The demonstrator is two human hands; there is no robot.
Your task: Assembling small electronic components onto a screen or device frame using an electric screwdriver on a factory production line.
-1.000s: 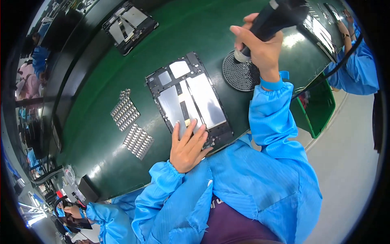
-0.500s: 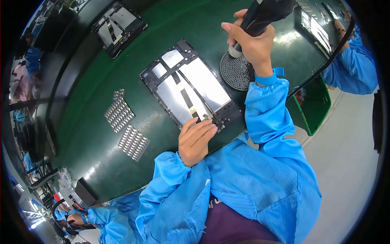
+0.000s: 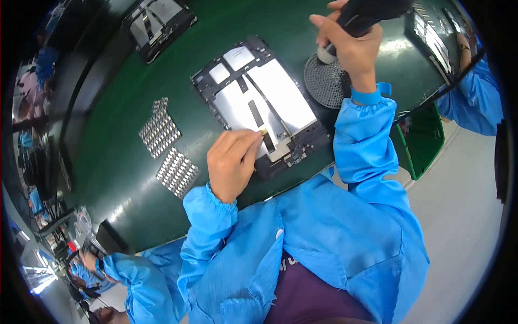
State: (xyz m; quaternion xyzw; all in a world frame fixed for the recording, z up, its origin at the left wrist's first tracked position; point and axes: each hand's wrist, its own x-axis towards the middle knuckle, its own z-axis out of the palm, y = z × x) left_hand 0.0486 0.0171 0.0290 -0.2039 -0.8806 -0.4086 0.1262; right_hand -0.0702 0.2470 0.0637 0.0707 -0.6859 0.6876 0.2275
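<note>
Tool (image 3: 372, 13), blk, in grip of R hand (image 3: 355, 49); L hand (image 3: 231, 161) in pinch nr tablet (image 3: 287, 97), hold unclear

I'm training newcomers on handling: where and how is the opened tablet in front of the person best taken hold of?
The opened tablet is probably best gripped by its long edges, one hand from left, one from right: it lies flat, dark frame bordering silver panels.

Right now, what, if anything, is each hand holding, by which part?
The right hand grips a black tool by its body, above the pale tip. The left hand is near a dark strip; any hold cannot be told.
</note>
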